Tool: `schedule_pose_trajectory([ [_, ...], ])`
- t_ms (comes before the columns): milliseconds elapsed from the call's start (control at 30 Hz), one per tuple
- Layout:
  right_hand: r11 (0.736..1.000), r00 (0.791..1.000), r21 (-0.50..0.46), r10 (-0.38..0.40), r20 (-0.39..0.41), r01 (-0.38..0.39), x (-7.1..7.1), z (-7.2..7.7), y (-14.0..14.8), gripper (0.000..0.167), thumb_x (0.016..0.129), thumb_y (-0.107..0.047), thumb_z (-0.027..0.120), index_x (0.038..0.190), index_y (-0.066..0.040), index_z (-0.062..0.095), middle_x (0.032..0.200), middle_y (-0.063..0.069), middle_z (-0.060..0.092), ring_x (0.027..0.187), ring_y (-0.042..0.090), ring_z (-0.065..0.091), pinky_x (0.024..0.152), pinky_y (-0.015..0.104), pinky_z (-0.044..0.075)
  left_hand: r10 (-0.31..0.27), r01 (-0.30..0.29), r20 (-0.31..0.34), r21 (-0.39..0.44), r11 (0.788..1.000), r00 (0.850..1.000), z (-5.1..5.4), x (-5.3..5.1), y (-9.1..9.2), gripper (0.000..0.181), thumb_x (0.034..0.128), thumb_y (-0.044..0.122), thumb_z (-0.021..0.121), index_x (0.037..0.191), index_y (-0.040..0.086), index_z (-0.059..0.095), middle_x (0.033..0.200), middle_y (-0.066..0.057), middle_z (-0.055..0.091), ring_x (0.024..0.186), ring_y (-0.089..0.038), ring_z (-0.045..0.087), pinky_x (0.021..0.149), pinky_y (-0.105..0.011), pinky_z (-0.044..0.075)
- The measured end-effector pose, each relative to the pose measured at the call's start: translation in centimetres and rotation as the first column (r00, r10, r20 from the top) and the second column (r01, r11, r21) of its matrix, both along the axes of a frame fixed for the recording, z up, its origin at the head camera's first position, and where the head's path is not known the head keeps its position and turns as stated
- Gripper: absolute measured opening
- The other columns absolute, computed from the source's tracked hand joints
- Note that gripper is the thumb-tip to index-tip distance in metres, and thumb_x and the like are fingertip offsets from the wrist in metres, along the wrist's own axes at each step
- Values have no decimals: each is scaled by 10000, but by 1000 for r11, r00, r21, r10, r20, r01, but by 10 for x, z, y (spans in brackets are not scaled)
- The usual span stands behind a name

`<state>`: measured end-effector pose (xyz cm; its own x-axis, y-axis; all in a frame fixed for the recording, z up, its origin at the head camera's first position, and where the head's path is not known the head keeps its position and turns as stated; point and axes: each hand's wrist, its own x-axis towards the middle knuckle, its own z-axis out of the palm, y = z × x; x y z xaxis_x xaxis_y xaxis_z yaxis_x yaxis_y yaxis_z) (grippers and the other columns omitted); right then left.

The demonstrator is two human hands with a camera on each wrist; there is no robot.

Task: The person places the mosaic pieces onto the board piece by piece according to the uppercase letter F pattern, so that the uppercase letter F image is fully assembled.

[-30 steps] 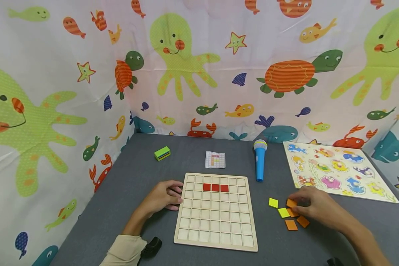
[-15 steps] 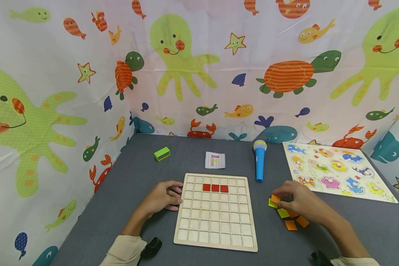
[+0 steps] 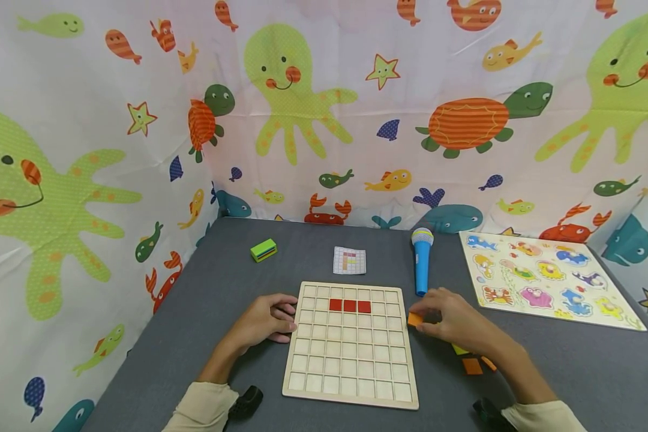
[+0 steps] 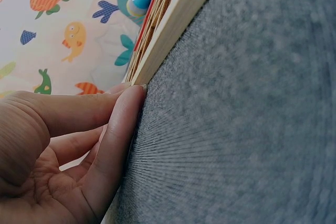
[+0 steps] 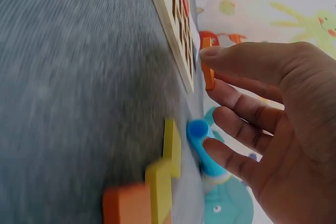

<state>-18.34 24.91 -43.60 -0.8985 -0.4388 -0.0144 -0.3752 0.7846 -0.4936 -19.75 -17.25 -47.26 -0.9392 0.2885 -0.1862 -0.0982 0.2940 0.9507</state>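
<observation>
A wooden grid board (image 3: 349, 348) lies on the table with three red square tiles (image 3: 350, 306) in a row in its second row of cells. At its left edge, my left hand (image 3: 264, 318) pinches the rim; the left wrist view shows thumb and index fingertips at the board's side (image 4: 173, 30). My right hand (image 3: 456, 321) holds an orange square tile (image 3: 414, 320) between thumb and fingers, just beside the board's right edge. In the right wrist view, this orange tile (image 5: 208, 64) is on edge, off the table, with the other fingers spread loosely.
Below the right hand lie loose orange tiles (image 3: 472, 366) and yellow tiles (image 5: 172, 148), partly hidden. A blue toy microphone (image 3: 422, 267), a printed pattern card (image 3: 349, 260), a stack of coloured tiles (image 3: 263, 249) and an animal puzzle board (image 3: 551, 279) stand farther back.
My right hand has picked an orange tile from the loose pile and carried it left to the board's right edge. The left hand stays at the board's left edge.
</observation>
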Motion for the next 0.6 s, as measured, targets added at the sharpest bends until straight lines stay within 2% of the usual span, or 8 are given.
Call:
schedule_pose_trajectory([
  [100,1000,1000,-14,28,-13,-28,-3,-3,-9,287,944,-285,809,1197,-148,800,1101,-53,673,1007,165,548,821,380,519,0,0,2,3,1000,1000,-1,0,0,576,891,-30,810,1427,-26,601,1197,-175,619,917,-205,713,714,-403,688],
  [233,997,997,-37,64,-33,-65,-5,-4,-21,279,945,-287,813,1186,-146,801,1054,-74,651,972,155,547,788,332,505,0,0,6,5,1000,1000,-2,-1,-1,578,889,-30,812,1427,-25,600,1200,-173,617,919,-206,710,715,-404,688],
  [367,996,997,-56,74,-19,-75,-7,-3,-33,289,940,-303,818,1186,-152,804,1037,-77,638,955,170,538,757,300,483,1,-1,9,4,1000,1000,-1,-1,-1,578,888,-28,816,1425,-22,602,1200,-172,618,919,-205,710,715,-403,688],
  [600,991,994,-78,103,-18,-104,-12,-2,-51,271,947,-297,805,1180,-157,807,1127,-53,683,1045,180,559,812,352,535,1,-1,10,3,1000,1000,-1,-2,-1,576,888,-28,816,1424,-20,605,1195,-172,620,910,-204,711,714,-402,688],
])
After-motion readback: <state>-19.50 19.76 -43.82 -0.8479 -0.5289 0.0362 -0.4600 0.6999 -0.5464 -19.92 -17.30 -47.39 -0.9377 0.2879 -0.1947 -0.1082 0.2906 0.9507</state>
